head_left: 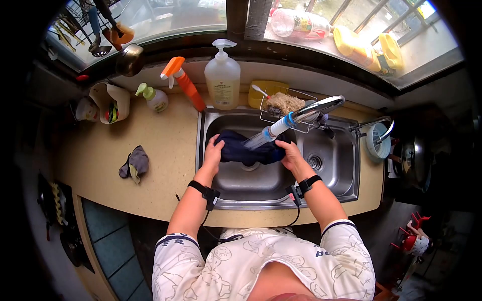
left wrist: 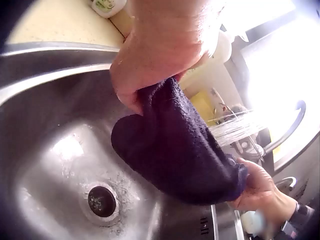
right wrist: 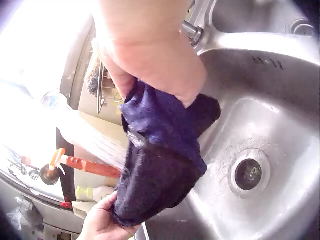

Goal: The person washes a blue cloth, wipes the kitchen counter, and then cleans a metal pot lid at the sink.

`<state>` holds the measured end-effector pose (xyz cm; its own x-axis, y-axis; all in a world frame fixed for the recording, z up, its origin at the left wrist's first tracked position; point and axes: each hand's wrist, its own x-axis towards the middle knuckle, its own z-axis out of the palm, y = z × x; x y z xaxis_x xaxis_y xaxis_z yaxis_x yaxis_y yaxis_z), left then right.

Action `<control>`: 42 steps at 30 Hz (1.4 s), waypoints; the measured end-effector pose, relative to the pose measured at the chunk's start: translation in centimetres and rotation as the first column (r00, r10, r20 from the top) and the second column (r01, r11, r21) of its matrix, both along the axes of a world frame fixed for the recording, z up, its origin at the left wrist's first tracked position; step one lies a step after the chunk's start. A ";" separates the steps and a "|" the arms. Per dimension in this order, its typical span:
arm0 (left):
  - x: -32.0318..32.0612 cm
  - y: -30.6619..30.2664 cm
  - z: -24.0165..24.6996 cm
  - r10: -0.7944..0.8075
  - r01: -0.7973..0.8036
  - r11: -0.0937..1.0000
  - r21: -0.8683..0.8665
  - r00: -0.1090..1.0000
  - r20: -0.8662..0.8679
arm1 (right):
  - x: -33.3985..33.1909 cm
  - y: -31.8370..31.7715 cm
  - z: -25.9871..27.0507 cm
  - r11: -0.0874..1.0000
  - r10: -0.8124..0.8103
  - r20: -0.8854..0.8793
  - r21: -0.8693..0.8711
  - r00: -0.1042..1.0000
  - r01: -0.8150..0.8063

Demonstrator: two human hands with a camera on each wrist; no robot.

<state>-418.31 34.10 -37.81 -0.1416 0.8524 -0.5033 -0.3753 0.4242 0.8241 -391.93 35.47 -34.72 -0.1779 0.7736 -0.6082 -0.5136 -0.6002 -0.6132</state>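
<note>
A dark navy cloth is stretched between both hands over the left sink basin, under water spraying from the faucet head. My left hand grips its left end and my right hand grips its right end. In the left wrist view the cloth hangs in a fold from the left hand, with the right hand at the far end. The right wrist view shows the wet cloth bunched under the right hand, the left hand at the other end.
The steel sink has a second basin at right. Behind it stand a large pump bottle, an orange spray bottle and a wire rack holding a scrubber. A small grey cloth lies on the left counter.
</note>
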 end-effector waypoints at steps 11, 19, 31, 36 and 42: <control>4.1 -1.7 -1.4 -0.580 0.559 0.811 -0.171 0.732 -0.357 | -5.6 -1.9 3.0 0.895 0.413 0.131 0.127 0.901 -0.428; 5.0 -1.5 -7.5 -0.422 0.472 0.881 0.022 0.764 0.488 | -7.0 -4.8 6.2 0.714 0.591 0.096 0.401 0.801 -0.574; 2.9 0.1 -2.4 -0.516 0.619 0.779 0.100 0.542 0.664 | -2.2 -0.8 1.2 0.717 0.664 0.278 0.024 0.694 -0.696; 1.0 0.8 -1.0 -0.559 0.702 0.699 -0.134 0.654 0.510 | -3.6 -0.8 2.8 0.851 0.498 0.205 0.069 0.842 -0.520; 0.5 -1.3 0.3 -0.422 0.592 0.796 -0.123 0.690 0.588 | -3.6 0.9 3.1 0.966 0.258 -0.104 0.056 0.960 -0.254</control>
<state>-417.79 32.76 -37.56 0.6170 0.5206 -0.5902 -0.3509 0.8532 0.3858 -395.50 36.41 -31.66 -0.4369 0.7175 -0.5425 -0.4113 -0.6957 -0.5889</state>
